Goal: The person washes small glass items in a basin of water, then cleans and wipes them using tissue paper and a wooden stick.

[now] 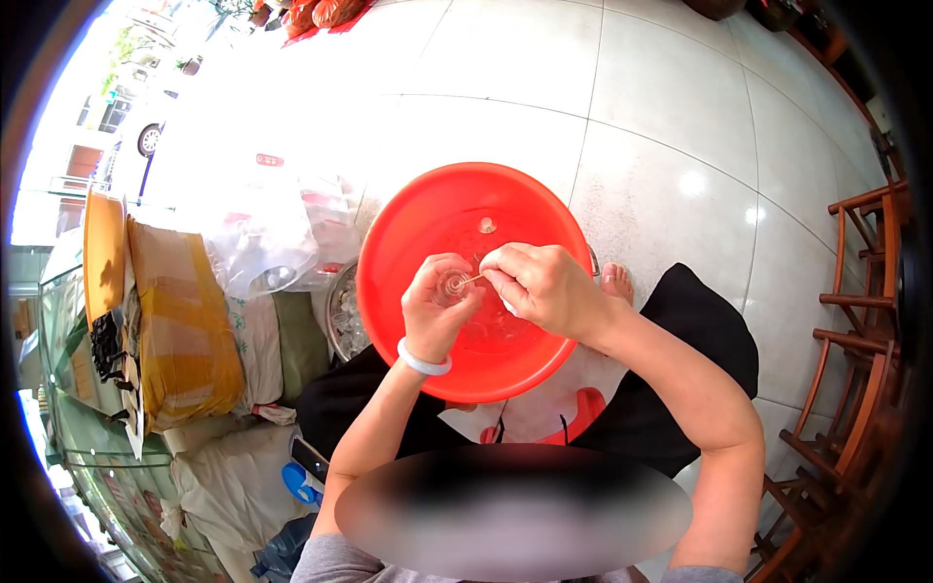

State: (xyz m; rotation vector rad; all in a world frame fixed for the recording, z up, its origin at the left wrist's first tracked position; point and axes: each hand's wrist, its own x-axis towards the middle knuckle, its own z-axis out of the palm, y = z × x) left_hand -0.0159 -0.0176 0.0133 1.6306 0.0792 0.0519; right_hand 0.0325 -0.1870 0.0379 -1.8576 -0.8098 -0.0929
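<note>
Over a big red plastic basin [398,233], my left hand [432,316] is closed around a small clear round piece [452,283], glass or plastic, its open face turned up. My right hand [546,289] pinches a thin light-coloured stick [471,280], whose far end reaches into the clear piece. Something white shows under the right fingers, too small to name. Beyond the hands, a small pale round thing [487,224] lies in the basin. Further clear shapes below the hands are hard to make out.
A metal bowl [340,316] with clear pieces stands left of the basin, near plastic bags [262,243] and a taped carton [185,321]. A phone [309,457] lies lower left. Wooden chairs [860,301] line the right; my bare foot [616,282] is beside the basin.
</note>
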